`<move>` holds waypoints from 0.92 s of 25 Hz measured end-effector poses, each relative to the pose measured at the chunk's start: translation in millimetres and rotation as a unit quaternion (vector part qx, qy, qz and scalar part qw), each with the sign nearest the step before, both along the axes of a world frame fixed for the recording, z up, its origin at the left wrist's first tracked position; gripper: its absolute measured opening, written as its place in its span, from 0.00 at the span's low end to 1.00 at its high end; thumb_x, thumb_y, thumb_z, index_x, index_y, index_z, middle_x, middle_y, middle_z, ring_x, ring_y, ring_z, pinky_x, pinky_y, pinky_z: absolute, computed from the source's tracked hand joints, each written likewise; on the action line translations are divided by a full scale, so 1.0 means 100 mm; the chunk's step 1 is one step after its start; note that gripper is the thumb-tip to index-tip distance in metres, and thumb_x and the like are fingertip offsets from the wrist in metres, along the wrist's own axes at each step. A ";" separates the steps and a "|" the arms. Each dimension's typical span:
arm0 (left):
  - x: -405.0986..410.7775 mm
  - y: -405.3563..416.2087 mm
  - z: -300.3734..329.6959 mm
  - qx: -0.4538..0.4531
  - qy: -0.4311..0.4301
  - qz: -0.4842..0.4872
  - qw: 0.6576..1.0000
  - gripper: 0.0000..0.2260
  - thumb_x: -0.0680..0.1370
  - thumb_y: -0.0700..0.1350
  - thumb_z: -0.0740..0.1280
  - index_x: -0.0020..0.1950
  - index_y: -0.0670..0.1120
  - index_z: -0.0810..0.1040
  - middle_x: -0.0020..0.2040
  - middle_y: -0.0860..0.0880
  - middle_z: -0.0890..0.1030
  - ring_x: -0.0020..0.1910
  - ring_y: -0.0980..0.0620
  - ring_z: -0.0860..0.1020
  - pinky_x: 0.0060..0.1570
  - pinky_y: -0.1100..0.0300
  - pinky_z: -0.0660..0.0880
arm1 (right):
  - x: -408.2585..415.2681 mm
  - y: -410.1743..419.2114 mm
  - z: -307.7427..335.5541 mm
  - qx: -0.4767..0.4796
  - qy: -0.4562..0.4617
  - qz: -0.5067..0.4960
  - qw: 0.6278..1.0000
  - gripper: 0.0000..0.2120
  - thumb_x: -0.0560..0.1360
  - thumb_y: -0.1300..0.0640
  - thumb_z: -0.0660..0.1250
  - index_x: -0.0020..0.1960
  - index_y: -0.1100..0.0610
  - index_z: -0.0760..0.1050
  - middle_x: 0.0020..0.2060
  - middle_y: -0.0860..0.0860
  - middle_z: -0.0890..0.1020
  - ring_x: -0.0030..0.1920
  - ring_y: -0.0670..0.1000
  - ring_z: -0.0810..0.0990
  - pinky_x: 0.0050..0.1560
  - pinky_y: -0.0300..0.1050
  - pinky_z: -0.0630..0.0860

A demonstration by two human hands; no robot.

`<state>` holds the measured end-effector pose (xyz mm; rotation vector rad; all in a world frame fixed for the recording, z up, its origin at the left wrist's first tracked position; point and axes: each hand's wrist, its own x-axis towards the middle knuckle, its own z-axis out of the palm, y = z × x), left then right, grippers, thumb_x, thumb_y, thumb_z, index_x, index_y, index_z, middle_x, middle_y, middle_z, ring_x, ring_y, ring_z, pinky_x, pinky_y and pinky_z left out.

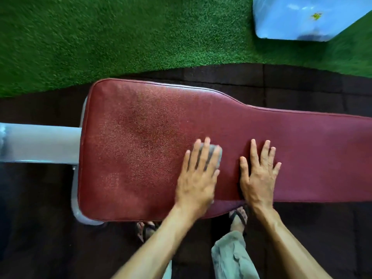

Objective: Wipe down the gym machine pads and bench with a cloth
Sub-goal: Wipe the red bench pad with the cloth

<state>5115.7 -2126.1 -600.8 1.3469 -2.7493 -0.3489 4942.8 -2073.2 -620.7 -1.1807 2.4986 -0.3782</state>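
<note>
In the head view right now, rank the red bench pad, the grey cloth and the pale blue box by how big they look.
1. Red bench pad, by far the largest.
2. Pale blue box, cut off by the frame edge, so only its visible part counts.
3. Grey cloth, mostly hidden under the left hand.

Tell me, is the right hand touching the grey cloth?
Apart. The head view shows the right hand flat on the bench pad, with bare pad between it and the cloth.
</note>
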 end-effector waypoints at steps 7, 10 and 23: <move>-0.14 -1.00 -0.05 -0.037 -0.012 0.182 0.983 0.26 0.83 0.53 0.49 0.81 0.47 0.53 0.81 0.40 0.52 0.80 0.38 0.50 0.78 0.44 0.47 | -0.36 0.16 0.00 0.027 0.012 0.051 0.998 0.30 0.80 0.38 0.46 0.80 0.44 0.49 0.81 0.52 0.45 0.81 0.55 0.41 0.76 0.66 0.44; -1.13 -0.81 -0.13 -0.027 0.011 0.111 0.993 0.26 0.82 0.51 0.53 0.80 0.46 0.56 0.81 0.40 0.54 0.80 0.38 0.51 0.78 0.44 0.47 | -0.65 0.22 -0.06 0.019 0.006 0.055 0.998 0.30 0.80 0.39 0.46 0.80 0.43 0.49 0.81 0.51 0.44 0.81 0.54 0.41 0.77 0.66 0.44; -1.60 -0.53 -0.18 -0.028 -0.032 0.201 0.979 0.26 0.84 0.52 0.47 0.81 0.46 0.49 0.81 0.39 0.49 0.80 0.36 0.47 0.78 0.42 0.47 | -1.89 0.58 -0.12 0.039 0.019 0.195 0.980 0.29 0.81 0.40 0.49 0.80 0.44 0.48 0.81 0.52 0.44 0.81 0.56 0.42 0.77 0.66 0.44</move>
